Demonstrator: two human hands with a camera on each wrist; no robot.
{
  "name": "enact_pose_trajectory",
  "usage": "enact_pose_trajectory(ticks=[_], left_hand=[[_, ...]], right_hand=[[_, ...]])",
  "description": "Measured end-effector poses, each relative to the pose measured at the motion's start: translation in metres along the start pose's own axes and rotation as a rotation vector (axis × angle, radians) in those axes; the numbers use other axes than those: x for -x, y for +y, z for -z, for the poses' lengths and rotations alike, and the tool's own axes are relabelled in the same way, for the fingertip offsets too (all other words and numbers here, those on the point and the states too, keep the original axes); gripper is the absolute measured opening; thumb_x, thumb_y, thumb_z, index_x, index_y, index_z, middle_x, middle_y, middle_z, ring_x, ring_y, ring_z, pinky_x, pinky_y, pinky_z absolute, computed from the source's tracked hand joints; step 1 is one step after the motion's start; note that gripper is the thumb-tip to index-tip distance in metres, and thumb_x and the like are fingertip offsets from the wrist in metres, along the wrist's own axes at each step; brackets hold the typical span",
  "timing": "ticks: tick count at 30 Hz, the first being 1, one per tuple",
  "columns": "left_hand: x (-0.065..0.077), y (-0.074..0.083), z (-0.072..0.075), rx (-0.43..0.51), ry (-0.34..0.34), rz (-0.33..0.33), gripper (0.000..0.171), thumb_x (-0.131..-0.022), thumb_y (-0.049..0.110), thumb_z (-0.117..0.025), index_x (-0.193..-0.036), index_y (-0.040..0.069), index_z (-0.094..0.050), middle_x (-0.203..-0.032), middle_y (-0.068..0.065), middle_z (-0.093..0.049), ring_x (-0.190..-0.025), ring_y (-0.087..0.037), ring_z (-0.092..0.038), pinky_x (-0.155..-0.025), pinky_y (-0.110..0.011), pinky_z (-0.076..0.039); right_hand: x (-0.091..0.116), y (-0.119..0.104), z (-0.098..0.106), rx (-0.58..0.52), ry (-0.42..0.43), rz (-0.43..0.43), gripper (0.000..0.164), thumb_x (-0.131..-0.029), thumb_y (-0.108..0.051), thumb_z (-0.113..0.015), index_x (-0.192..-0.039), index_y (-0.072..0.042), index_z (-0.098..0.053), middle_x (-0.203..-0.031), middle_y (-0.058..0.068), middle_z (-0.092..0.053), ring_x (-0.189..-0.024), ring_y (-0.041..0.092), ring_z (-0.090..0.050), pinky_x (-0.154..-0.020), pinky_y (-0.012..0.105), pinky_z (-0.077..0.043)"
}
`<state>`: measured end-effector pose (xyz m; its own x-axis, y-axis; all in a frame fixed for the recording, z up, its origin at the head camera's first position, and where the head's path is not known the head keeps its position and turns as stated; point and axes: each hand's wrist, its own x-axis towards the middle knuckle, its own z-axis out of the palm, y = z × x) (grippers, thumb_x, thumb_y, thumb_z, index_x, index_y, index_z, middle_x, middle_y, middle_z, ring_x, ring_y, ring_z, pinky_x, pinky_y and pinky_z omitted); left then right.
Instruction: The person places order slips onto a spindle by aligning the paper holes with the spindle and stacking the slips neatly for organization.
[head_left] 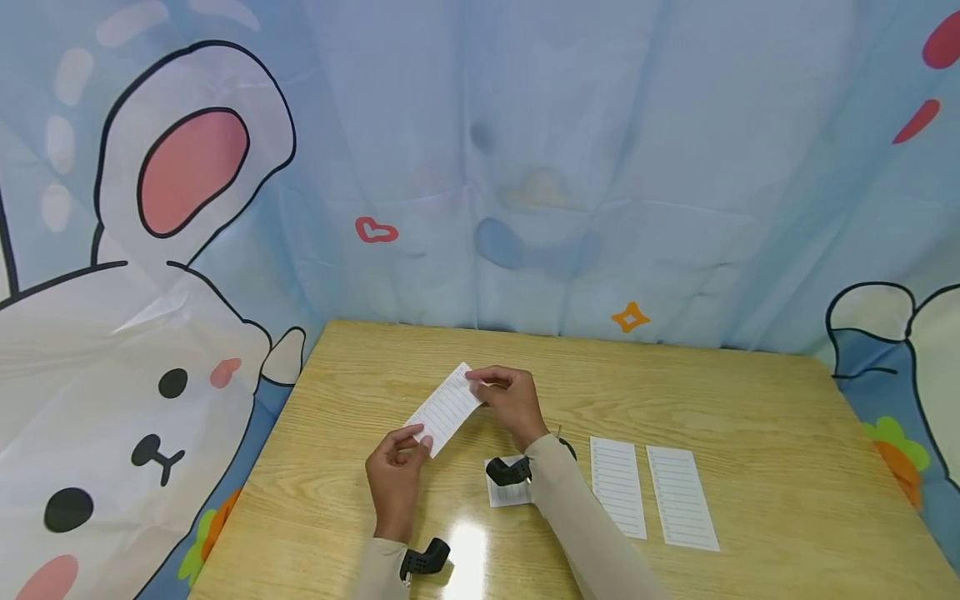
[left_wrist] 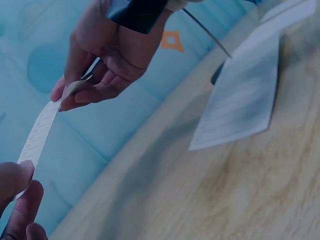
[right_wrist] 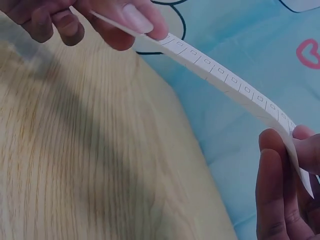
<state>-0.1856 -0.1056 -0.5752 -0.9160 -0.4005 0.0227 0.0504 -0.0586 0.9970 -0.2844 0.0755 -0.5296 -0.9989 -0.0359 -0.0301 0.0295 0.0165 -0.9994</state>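
Between both hands, a lined white paper slip (head_left: 446, 410) is held up at a slant above the table. My left hand (head_left: 395, 475) pinches its lower left end between thumb and fingers. The upper right end is pinched by my right hand (head_left: 512, 402). In the right wrist view the slip (right_wrist: 225, 79) bows slightly along its length, and small printed boxes run down one edge. Under the right wrist lies another lined slip (head_left: 504, 493), partly hidden by the wrist camera and sleeve.
Two more lined slips, one (head_left: 618, 487) beside the right forearm and one (head_left: 681, 497) further right, lie side by side on the wooden table (head_left: 787, 433). Behind the table's far edge hangs a blue cartoon curtain (head_left: 555, 167).
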Motion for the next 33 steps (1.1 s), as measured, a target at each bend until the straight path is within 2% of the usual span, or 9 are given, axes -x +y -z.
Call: enact_pose_trajectory(ticks=[3, 9, 15, 23, 25, 29, 30, 32, 33], left_hand=[[0.0, 0.005, 0.003, 0.058, 0.009, -0.002, 0.024, -0.092, 0.01, -0.083, -0.114, 0.003, -0.078, -0.097, -0.015, -0.07, -0.072, -0.011, -0.061, -0.066, -0.023, -0.053], [0.001, 0.016, 0.007, 0.112, 0.019, -0.023, 0.024, -0.094, 0.009, -0.081, -0.116, 0.001, -0.078, -0.095, -0.007, -0.07, -0.076, -0.011, -0.062, -0.069, -0.024, -0.056], [0.003, 0.028, 0.01, 0.128, 0.032, -0.041, 0.025, -0.094, 0.008, -0.08, -0.118, 0.001, -0.078, -0.094, -0.003, -0.068, -0.079, -0.011, -0.059, -0.071, -0.022, -0.054], [0.005, 0.047, 0.012, 0.151, -0.009, -0.093, 0.028, -0.096, 0.008, -0.079, -0.122, 0.0, -0.076, -0.096, -0.006, -0.067, -0.083, -0.012, -0.059, -0.075, -0.02, -0.056], [0.006, 0.051, 0.012, 0.153, -0.019, -0.101, 0.028, -0.096, 0.007, -0.079, -0.123, -0.001, -0.076, -0.096, -0.006, -0.067, -0.084, -0.012, -0.059, -0.077, -0.021, -0.058], [0.007, 0.058, 0.011, 0.143, -0.037, -0.114, 0.028, -0.095, 0.005, -0.079, -0.122, 0.001, -0.077, -0.097, -0.007, -0.067, -0.085, -0.012, -0.061, -0.08, -0.023, -0.061], [0.007, 0.06, 0.011, 0.136, -0.042, -0.116, 0.027, -0.094, 0.005, -0.079, -0.122, 0.002, -0.077, -0.098, -0.006, -0.068, -0.085, -0.012, -0.061, -0.08, -0.023, -0.061], [0.008, 0.064, 0.011, 0.121, -0.052, -0.126, 0.027, -0.094, 0.005, -0.08, -0.121, 0.004, -0.078, -0.098, -0.006, -0.069, -0.085, -0.012, -0.062, -0.078, -0.023, -0.06], [0.008, 0.065, 0.01, 0.116, -0.058, -0.133, 0.027, -0.094, 0.005, -0.08, -0.121, 0.005, -0.078, -0.099, -0.007, -0.069, -0.085, -0.012, -0.063, -0.078, -0.023, -0.06]], right_hand=[[0.005, -0.007, -0.002, -0.008, -0.014, 0.012, 0.019, -0.095, 0.002, -0.074, -0.109, -0.007, -0.083, -0.12, 0.013, -0.076, -0.091, 0.017, -0.075, -0.081, 0.038, -0.065], [0.011, -0.02, -0.004, -0.03, -0.042, 0.049, 0.021, -0.094, 0.005, -0.073, -0.111, -0.004, -0.081, -0.122, 0.015, -0.075, -0.089, 0.016, -0.077, -0.076, 0.029, -0.063], [0.021, -0.034, -0.001, 0.01, -0.062, 0.108, 0.023, -0.093, 0.004, -0.075, -0.112, -0.007, -0.082, -0.125, 0.014, -0.074, -0.086, 0.02, -0.077, -0.076, 0.035, -0.064], [0.038, -0.059, 0.01, 0.05, -0.119, 0.191, 0.028, -0.092, 0.002, -0.077, -0.118, -0.007, -0.08, -0.133, 0.013, -0.072, -0.081, 0.015, -0.077, -0.065, 0.023, -0.053], [0.041, -0.063, 0.015, 0.059, -0.136, 0.199, 0.03, -0.092, 0.002, -0.077, -0.12, -0.009, -0.08, -0.136, 0.011, -0.071, -0.071, 0.011, -0.071, -0.06, 0.023, -0.047], [0.047, -0.069, 0.025, 0.065, -0.162, 0.197, 0.032, -0.093, 0.0, -0.078, -0.122, -0.011, -0.079, -0.138, 0.01, -0.07, -0.051, 0.007, -0.045, -0.054, 0.025, -0.037], [0.049, -0.07, 0.028, 0.066, -0.167, 0.197, 0.032, -0.093, 0.0, -0.078, -0.122, -0.011, -0.079, -0.133, 0.013, -0.072, -0.048, 0.007, -0.037, -0.053, 0.025, -0.033], [0.052, -0.073, 0.033, 0.065, -0.176, 0.197, 0.033, -0.093, -0.001, -0.078, -0.123, -0.013, -0.079, -0.129, 0.012, -0.073, -0.048, 0.008, -0.033, -0.053, 0.026, -0.033], [0.053, -0.074, 0.035, 0.067, -0.177, 0.198, 0.033, -0.092, -0.002, -0.079, -0.123, -0.014, -0.079, -0.118, 0.015, -0.075, -0.048, 0.008, -0.032, -0.054, 0.026, -0.034]])
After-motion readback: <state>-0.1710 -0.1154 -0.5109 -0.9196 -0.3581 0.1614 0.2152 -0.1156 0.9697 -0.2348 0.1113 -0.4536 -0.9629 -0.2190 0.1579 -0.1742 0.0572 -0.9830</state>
